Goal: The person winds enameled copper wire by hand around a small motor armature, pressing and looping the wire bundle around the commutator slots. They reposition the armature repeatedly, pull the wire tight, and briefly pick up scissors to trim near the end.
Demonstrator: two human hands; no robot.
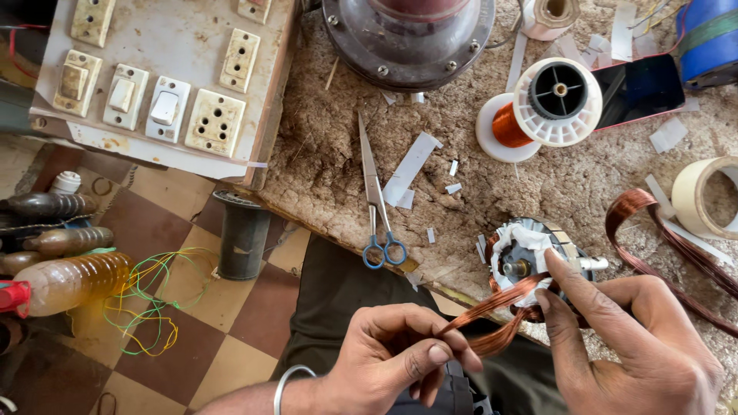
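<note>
My left hand pinches a flat bundle of copper winding wire between thumb and fingers, near the bottom centre. The bundle runs up to a small motor stator lined with white insulating paper, at the edge of the worn workbench. My right hand holds the stator from the right, its forefinger lying across the core and its thumb under the wire. A longer loop of copper coil trails off to the right of the stator.
Blue-handled scissors and paper strips lie on the bench. A copper wire spool, a phone, tape rolls and a round motor housing sit behind. A switchboard is at left; bottles stand on the tiled floor.
</note>
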